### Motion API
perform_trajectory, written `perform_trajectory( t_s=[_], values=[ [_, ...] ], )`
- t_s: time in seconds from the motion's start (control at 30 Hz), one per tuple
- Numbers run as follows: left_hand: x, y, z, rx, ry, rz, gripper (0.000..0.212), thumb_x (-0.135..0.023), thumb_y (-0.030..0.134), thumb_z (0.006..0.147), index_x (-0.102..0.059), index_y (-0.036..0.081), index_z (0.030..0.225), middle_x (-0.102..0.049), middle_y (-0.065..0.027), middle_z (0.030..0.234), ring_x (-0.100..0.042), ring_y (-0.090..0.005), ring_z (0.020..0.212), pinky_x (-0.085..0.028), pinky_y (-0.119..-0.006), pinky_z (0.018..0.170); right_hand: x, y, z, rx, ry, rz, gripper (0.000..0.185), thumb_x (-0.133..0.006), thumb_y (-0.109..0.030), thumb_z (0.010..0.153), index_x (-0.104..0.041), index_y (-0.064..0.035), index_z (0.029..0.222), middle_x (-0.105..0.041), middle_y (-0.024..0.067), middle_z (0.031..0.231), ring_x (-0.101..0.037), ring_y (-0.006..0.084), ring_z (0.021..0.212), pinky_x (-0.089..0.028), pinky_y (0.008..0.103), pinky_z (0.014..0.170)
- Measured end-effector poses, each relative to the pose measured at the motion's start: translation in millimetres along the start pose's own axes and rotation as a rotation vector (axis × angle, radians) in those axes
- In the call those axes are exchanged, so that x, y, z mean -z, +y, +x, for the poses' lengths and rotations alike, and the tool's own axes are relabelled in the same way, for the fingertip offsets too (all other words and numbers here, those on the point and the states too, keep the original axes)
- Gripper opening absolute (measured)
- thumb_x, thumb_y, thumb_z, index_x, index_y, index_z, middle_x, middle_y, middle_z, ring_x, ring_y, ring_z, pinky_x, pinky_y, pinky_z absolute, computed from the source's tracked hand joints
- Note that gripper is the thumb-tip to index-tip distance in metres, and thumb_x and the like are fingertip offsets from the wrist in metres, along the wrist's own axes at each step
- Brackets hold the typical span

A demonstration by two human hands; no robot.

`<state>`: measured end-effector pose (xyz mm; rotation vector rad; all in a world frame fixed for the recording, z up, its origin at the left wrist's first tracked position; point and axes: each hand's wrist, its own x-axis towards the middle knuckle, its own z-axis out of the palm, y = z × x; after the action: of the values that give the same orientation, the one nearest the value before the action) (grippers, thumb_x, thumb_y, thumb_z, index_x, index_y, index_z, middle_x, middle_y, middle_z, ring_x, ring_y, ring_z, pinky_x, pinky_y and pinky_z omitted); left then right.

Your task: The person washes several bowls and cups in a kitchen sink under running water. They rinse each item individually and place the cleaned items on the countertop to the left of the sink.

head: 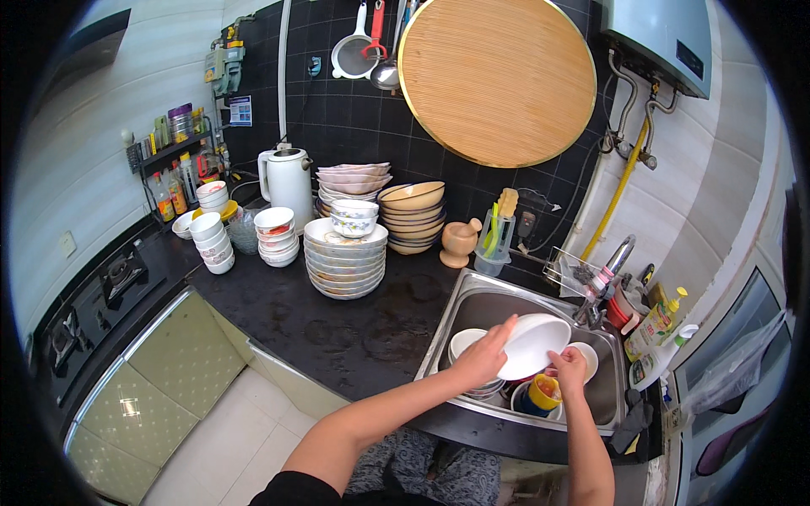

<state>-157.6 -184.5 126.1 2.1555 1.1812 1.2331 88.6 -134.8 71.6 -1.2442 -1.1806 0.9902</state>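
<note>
Over the stainless steel sink [453, 316] I hold a white bowl [535, 345] tilted on its side. My left hand [484, 357] grips its left rim, and the fingers of my right hand [569, 370] pinch its lower right edge. Below it in the basin are a yellow cup [544, 393], another white bowl [465, 341] at the left and a small white bowl [587, 360] behind my right hand. More dishes lie under my hands, partly hidden. The chrome faucet [591, 307] rises at the sink's back right corner.
Left of the sink, the black countertop [354, 341] carries stacked plates [345, 265], tan bowls [411, 218], small white bowls [276, 237] and a white electric kettle [288, 183]. A wooden mortar [459, 243] stands behind. Right of the sink are a yellow-pump bottle [652, 329] and a white spray bottle [658, 364].
</note>
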Motion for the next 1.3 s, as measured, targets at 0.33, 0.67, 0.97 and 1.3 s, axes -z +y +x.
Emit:
perform_trajectory(
  t_s=[0.33, 0.67, 0.97, 1.3],
  values=[
    [61.1, -99.2, -30.6, 0.558, 0.373, -0.544, 0.03, -0.044, 0.007, 0.078, -0.051, -0.004, 0.105, -0.061, -0.0172, 0.082, -0.062, -0.0249, 0.062, -0.051, -0.035, 0.047, -83.1, -35.2, -19.7, -0.126, -0.304, 0.118, 0.021, -0.047, -0.018, 0.09, -0.056, -0.0001, 0.098, -0.063, 0.01, 0.086, -0.062, 0.0151, 0.069, -0.05, 0.024, 0.05],
    [133.2, -132.4, -79.7, 0.893, 0.435, -0.594, 0.031, -0.041, 0.004, 0.077, -0.049, -0.01, 0.104, -0.059, -0.0187, 0.086, -0.062, -0.0274, 0.063, -0.054, -0.036, 0.043, -60.1, 15.8, 1.2, 0.076, -0.122, -0.296, 0.017, -0.055, -0.015, 0.084, -0.061, -0.0001, 0.09, -0.064, 0.0077, 0.079, -0.059, 0.0121, 0.065, -0.046, 0.024, 0.05],
    [137.8, -148.8, -83.8, 0.959, 0.386, -0.562, 0.035, -0.04, 0.004, 0.078, -0.046, -0.009, 0.109, -0.058, -0.0202, 0.094, -0.062, -0.03, 0.069, -0.055, -0.038, 0.046, -80.0, 19.9, -26.6, 0.641, -0.506, -0.948, 0.035, -0.067, -0.037, 0.07, -0.067, -0.0098, 0.092, -0.063, 0.0147, 0.082, -0.059, 0.0292, 0.08, -0.044, 0.0365, 0.078],
    [141.8, -136.4, -85.6, 0.914, 0.218, 0.092, 0.043, -0.05, 0.007, 0.075, -0.041, -0.007, 0.114, -0.051, -0.0241, 0.1, -0.06, -0.0344, 0.077, -0.052, -0.04, 0.057, -91.1, 20.5, -38.7, 0.725, -0.505, -1.002, 0.019, -0.062, -0.025, 0.074, -0.063, -0.0072, 0.08, -0.061, 0.0146, 0.071, -0.059, 0.0307, 0.072, -0.045, 0.0399, 0.07]
  ],
)
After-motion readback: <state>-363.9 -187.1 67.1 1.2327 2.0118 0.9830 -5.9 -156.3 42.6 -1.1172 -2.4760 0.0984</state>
